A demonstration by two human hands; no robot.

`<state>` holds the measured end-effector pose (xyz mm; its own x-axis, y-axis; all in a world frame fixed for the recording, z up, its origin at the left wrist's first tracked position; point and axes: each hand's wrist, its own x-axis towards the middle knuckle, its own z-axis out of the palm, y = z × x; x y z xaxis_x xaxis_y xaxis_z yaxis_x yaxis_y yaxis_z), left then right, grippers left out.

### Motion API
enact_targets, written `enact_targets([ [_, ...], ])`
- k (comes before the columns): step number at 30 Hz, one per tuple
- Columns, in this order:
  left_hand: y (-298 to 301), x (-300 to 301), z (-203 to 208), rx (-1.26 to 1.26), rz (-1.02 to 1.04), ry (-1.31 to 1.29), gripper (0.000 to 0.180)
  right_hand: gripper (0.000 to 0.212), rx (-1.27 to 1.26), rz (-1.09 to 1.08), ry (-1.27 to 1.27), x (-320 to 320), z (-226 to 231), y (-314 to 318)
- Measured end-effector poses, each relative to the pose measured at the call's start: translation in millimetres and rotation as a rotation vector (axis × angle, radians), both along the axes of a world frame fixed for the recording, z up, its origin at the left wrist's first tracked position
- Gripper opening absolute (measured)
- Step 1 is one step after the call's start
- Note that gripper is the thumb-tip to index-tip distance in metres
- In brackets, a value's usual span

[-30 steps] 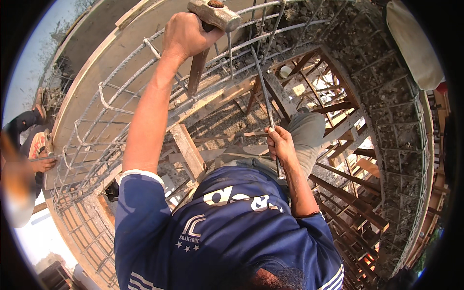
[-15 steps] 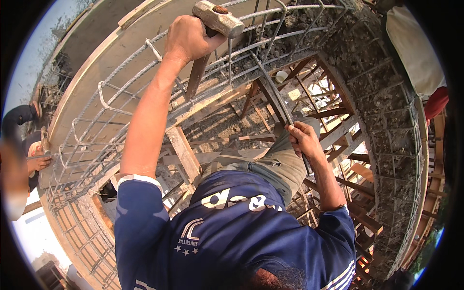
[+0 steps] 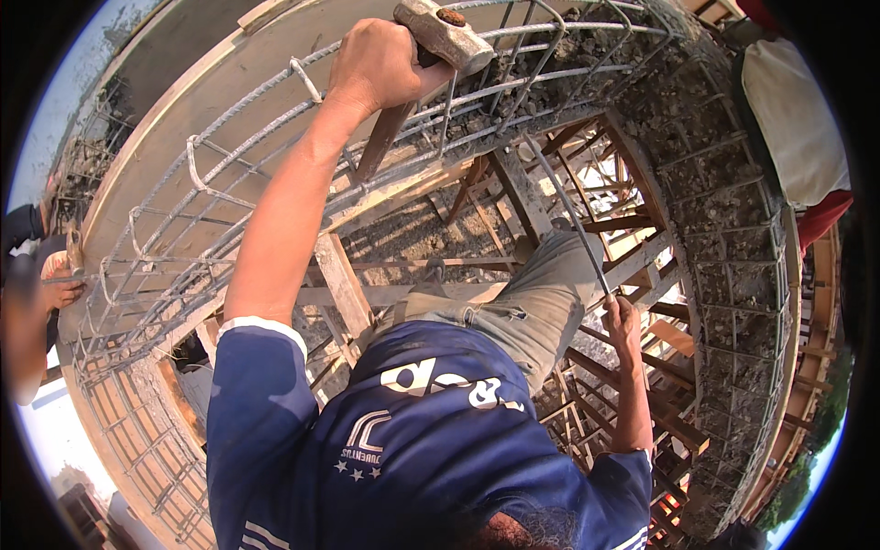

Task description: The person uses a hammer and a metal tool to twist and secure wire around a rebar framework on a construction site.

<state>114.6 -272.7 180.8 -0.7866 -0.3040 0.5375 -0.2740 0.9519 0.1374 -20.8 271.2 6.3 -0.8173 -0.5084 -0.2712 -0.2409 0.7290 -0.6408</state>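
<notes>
Head view: blocky scuffed-metal hammer [image 3: 445,37], slim grey rod [image 3: 573,216], one per hand.
Left hand [image 3: 380,64] wrapped round hammer's brown handle [image 3: 383,144], metal head [image 3: 458,43] just beyond thumb side; arm stretched forward over ribbed steel cage [image 3: 194,165]. Right hand [image 3: 624,325] nearer body, fingers curled on rod, which slants up-left from the grip past grey trousers [image 3: 559,280].

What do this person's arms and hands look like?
The left hand and right hand wear no gloves, and both forearms are bare. The left sleeve is short and dark blue with a white edge; the right sleeve is dark blue too.
</notes>
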Motion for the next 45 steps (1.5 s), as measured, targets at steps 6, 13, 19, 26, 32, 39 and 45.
enact_targets([
  [6, 0, -3, -4, -0.038, -0.014, 0.086, 0.057, 0.050, 0.010, 0.063, 0.197, -104, 13, -35],
  [13, 4, -1, 0, -0.015, 0.005, 0.052, 0.049, 0.045, 0.006, 0.443, 0.378, -188, 51, -108],
  [19, 5, 4, 5, 0.009, -0.009, 0.045, 0.048, 0.045, 0.052, 0.485, 0.349, -196, 57, -142],
  [26, 6, 4, 3, -0.010, -0.007, 0.080, 0.057, 0.045, 0.036, 0.363, 0.306, -187, 64, -104],
  [32, 5, 2, 4, 0.011, -0.037, 0.064, 0.049, 0.050, 0.043, 0.352, 0.280, -171, 65, -128],
  [39, 5, 2, 2, -0.005, -0.014, 0.053, 0.047, 0.046, 0.060, 0.292, 0.195, -169, 73, -107],
  [45, 4, 0, -3, 0.037, -0.009, 0.046, 0.053, 0.048, 0.053, 0.287, 0.113, -186, 92, -91],
])
